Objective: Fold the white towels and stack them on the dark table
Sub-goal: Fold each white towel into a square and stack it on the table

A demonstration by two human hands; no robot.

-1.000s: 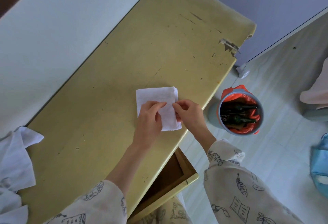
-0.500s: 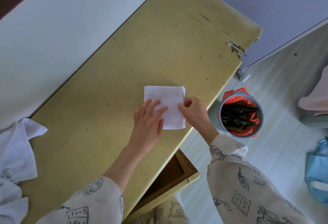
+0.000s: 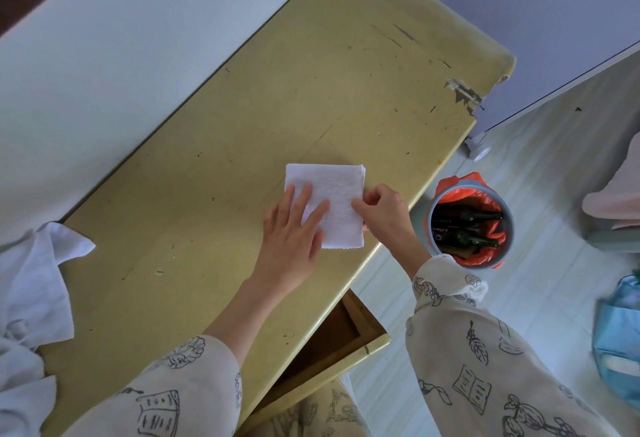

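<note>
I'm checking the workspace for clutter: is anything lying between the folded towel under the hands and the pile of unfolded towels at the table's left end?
Nothing visible does. Bare tabletop lies between the folded towel and the unfolded pile.

Left hand (image 3: 294, 229) over the folded towel's (image 3: 332, 191) near-left corner; unfolded towels (image 3: 31, 298) frame-cropped.

Bare tabletop (image 3: 311, 90) lies beyond the folded towel (image 3: 343, 191); loose towels (image 3: 31, 284) crowd left.
</note>
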